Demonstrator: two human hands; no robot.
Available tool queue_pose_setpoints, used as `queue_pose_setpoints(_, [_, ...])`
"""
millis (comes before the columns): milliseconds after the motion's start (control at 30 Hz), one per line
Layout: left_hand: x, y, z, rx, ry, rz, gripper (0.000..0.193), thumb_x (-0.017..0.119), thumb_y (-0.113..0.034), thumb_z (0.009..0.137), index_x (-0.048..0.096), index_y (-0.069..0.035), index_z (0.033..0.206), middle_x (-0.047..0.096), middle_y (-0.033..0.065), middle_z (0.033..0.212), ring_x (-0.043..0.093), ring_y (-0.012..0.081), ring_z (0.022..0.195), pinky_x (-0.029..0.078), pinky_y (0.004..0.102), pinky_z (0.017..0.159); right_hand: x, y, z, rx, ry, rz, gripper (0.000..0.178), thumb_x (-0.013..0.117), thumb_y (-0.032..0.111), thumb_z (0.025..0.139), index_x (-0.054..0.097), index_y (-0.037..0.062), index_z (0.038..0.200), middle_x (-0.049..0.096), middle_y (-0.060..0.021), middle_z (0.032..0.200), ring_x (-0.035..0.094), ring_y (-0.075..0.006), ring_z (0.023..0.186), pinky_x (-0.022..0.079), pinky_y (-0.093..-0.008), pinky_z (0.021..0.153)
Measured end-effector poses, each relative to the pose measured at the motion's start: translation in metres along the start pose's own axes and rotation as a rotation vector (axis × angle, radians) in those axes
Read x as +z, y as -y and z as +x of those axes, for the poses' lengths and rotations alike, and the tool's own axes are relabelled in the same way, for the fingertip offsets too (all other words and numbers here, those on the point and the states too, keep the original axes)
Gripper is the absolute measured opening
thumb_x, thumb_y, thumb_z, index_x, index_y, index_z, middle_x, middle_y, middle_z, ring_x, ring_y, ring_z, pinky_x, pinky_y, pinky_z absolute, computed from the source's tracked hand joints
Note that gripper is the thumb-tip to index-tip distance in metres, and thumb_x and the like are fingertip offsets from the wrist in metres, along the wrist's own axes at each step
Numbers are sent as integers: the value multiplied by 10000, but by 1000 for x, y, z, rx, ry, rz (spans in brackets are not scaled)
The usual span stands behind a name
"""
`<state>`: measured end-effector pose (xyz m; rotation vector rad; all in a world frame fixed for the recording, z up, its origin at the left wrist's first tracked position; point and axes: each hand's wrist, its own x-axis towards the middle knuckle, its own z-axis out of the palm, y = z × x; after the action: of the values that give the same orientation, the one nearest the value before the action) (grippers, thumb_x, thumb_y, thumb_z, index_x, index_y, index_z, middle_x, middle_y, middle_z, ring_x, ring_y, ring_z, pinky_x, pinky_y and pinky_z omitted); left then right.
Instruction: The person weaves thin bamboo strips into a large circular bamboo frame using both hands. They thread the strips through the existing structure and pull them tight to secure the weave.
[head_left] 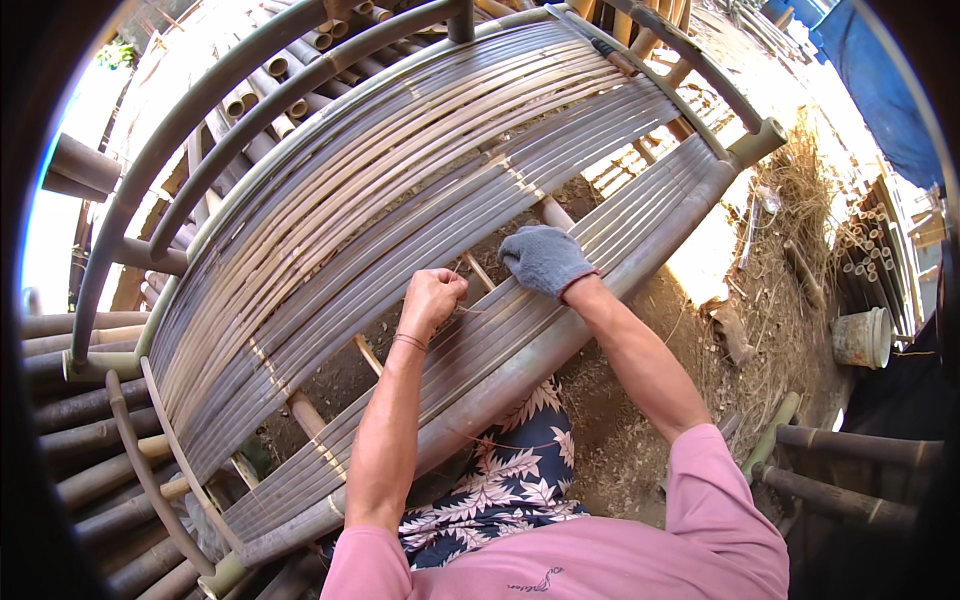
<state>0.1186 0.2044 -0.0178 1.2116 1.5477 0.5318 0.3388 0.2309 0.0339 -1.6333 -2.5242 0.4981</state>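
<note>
A bamboo bench (480,385) with long split-bamboo slats (330,250) lies across the view in front of me. My bare left hand (434,299) is over the gap between two groups of slats, fingers pinched on a thin brown strand (468,310). To its right, my right hand (546,260) wears a grey glove and is closed over the same gap. Whatever its curled fingers hold is hidden. Crosspieces (479,271) show beneath the gap, and pale bindings (522,180) cross the slats. A knife with a wooden handle (622,63) rests at the bench's far right end.
Curved bamboo rails (235,85) rise along the far side. Bamboo poles (95,410) are stacked at the left, with more behind the bench. At the right are a whitish bucket (862,338), bundled bamboo tubes (868,245), dry fibres (803,190) and a blue sheet (880,80).
</note>
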Motion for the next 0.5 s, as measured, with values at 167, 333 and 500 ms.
queue_pose_setpoints(167, [3, 10, 7, 155, 45, 371, 317, 574, -99, 790, 778, -93, 1033, 731, 211, 1011, 703, 367, 988, 544, 411, 878, 17, 3, 27, 107, 150, -7, 254, 601, 230, 856, 728, 54, 987, 707, -227, 1054, 683, -410, 996, 547, -494, 860])
queue_pose_setpoints(333, [6, -6, -6, 108, 108, 644, 348, 538, -83, 807, 785, -152, 1043, 716, 217, 1074, 675, 412, 1031, 530, 474, 912, 22, 5, 56, 88, 505, 29, 348, 642, 192, 766, 733, -16, 1029, 697, -262, 1081, 689, -397, 1023, 553, -457, 863])
queue_pose_setpoints(500, [11, -9, -10, 90, -29, 603, 368, 559, -76, 793, 701, 13, 1121, 669, 316, 1100, 654, 441, 1063, 523, 492, 913, 38, -6, 63, -87, 586, 163, 322, 599, 138, 701, 742, -1, 953, 716, -247, 925, 688, -399, 794, 531, -454, 721])
